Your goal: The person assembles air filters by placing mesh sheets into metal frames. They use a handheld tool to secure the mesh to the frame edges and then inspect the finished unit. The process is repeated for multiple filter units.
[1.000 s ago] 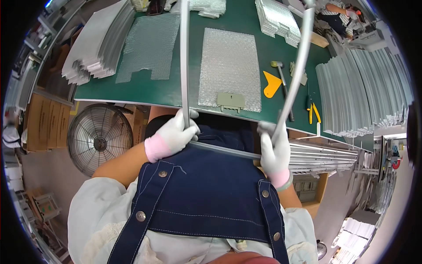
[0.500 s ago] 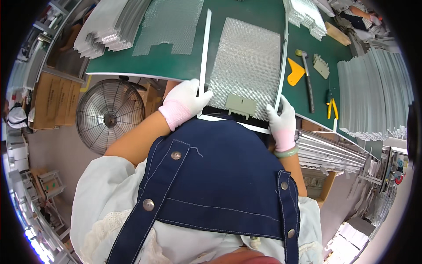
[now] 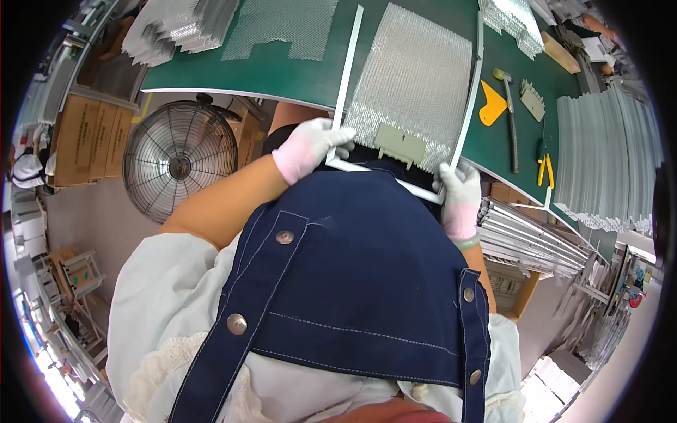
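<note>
Dark green tabletop (image 3: 293, 77), pale near edge, running slantwise across the view. Three-sided frame of thin white metal bars (image 3: 347, 77): front bar off the near edge, close to the navy apron with metal buttons (image 3: 374, 282); side bars reach out over the surface. Silver bubble-textured sheet (image 3: 416, 70) lies between the side bars, its near end at the surface's near edge; can't tell whether it's slotted in. Grey-green notched plastic piece (image 3: 400, 144) on the sheet's near end.

Left hand (image 3: 315, 148), white glove, pink cuff: fingers curled closed around the frame's left front corner. Right hand (image 3: 461, 194), same glove: fingers bent, nearly closed on the right front corner.

Toward the surface's right edge: yellow plastic scraper (image 3: 492, 103), black-handled hammer (image 3: 513, 127), yellow-handled pliers (image 3: 545, 169), tall stack of pale panels (image 3: 606, 155). Far left corner: another stack of silver sheets (image 3: 183, 28).

Room: round black wire-cage fan (image 3: 180, 162) on grey floor left of the near edge; brown cardboard boxes (image 3: 88, 141) behind it. Printing on the boxes, too small to read.
</note>
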Demonstrator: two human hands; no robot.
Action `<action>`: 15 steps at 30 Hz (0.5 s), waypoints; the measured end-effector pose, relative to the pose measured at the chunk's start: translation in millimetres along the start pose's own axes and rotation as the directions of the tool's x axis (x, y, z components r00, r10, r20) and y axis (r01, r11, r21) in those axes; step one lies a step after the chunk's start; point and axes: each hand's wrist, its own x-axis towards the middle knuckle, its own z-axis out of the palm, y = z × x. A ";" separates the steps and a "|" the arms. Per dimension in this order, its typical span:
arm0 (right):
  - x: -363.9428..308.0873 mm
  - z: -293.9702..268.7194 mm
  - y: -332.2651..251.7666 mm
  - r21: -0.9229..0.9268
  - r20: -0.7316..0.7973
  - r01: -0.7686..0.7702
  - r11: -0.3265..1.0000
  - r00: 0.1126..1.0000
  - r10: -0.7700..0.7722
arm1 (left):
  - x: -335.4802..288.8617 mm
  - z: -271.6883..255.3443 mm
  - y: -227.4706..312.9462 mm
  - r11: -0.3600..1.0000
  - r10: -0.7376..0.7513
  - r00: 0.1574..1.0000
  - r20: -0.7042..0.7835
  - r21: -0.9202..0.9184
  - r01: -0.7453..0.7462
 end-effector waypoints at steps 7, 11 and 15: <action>-17.2 -10.2 4.4 0.043 0.110 -0.245 0.968 0.965 0.239 | -18.2 -0.8 2.3 0.999 0.013 0.997 -0.071 0.039 -0.010; -13.6 -11.6 8.2 -0.021 0.133 -0.259 0.966 0.956 0.260 | -24.2 -9.8 4.0 0.999 -0.003 0.999 -0.038 -0.043 0.001; -15.6 -12.6 1.5 -0.044 0.141 -0.282 0.958 0.948 0.285 | -21.3 -11.2 0.4 1.000 0.016 0.998 -0.068 0.012 -0.015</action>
